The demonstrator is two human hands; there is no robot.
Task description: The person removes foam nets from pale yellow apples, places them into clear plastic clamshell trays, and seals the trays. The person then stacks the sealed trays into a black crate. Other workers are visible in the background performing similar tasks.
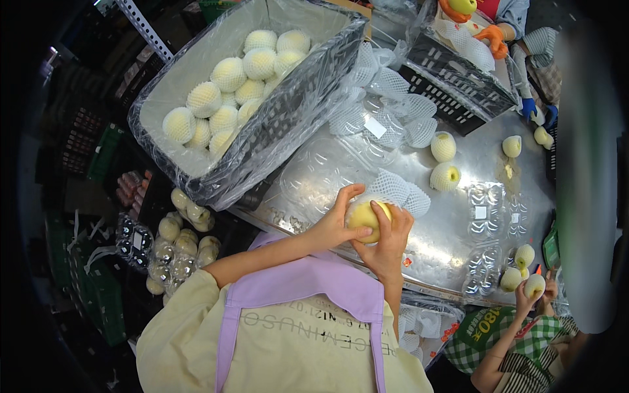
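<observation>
My left hand (334, 226) and my right hand (388, 239) both grip a yellow round fruit (362, 218) low over the front of the metal table (304, 180). A white foam mesh seems to be around the fruit's back edge. Loose foam mesh sleeves (409, 196) lie just behind my hands. Two fruits in mesh (444, 164) sit to the right. Clear plastic clamshells (485, 211) lie farther right, and more are under the sleeves at the back.
A plastic-lined bin of wrapped fruit (237, 75) stands back left, a black crate (458, 88) back right. Packed fruit (181, 247) sits at left. Co-workers' orange-gloved hands (491, 39), blue glove (529, 108) and bare hand holding a fruit (527, 295) show at right.
</observation>
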